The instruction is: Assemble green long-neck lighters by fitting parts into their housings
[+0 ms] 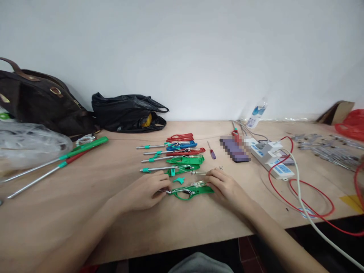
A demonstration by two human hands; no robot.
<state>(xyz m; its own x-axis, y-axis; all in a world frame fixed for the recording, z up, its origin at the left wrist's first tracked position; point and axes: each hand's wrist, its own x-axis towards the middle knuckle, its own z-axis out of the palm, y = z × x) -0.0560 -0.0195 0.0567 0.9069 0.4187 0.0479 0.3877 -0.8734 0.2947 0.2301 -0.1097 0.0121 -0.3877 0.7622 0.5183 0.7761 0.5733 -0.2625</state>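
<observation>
A green lighter shell (190, 192) with white wires and small clear parts inside lies on the wooden table (113, 212) between my hands. My left hand (149, 189) pinches its left end, fingers closed. My right hand (224, 185) grips its right end near a small clear piece. A loose green trigger piece (179, 180) lies just behind the shell.
A row of long-nosed lighters (176, 157) in red, blue and green lies behind my hands. Further back are a small screwdriver (211, 151), a power strip (270, 157) with red and white cables, a water bottle (256, 112), two dark bags (127, 112) and long green rods (62, 157) at left.
</observation>
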